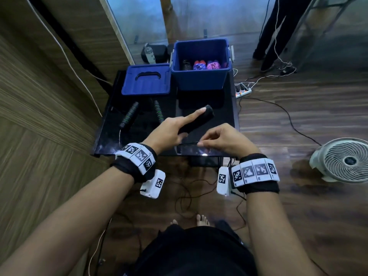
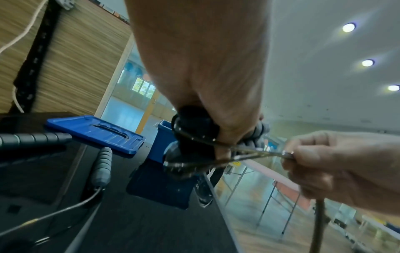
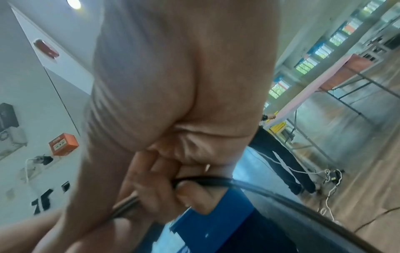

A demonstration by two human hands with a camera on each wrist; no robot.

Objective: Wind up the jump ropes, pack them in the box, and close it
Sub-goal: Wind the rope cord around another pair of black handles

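Observation:
My left hand (image 1: 175, 130) grips the black handles (image 1: 199, 120) of a jump rope above the black table (image 1: 219, 108), index finger stretched along them. My right hand (image 1: 217, 139) pinches that rope's thin black cord (image 1: 188, 144) just right of the handles; the cord (image 2: 255, 154) loops round the handles (image 2: 192, 130), and the right wrist view shows the cord (image 3: 216, 180) held between thumb and fingers. An open blue box (image 1: 201, 64) at the table's back holds several wound ropes (image 1: 201, 65). Its blue lid (image 1: 146, 80) lies to its left. A second rope's green-ringed black handles (image 1: 129, 114) lie loose in front of the lid.
A white fan (image 1: 346, 159) stands on the wooden floor at right. A power strip (image 1: 244, 89) and cables trail beside the table. A person's dark legs (image 1: 268, 36) stand behind the box. A wood-panel wall runs along the left.

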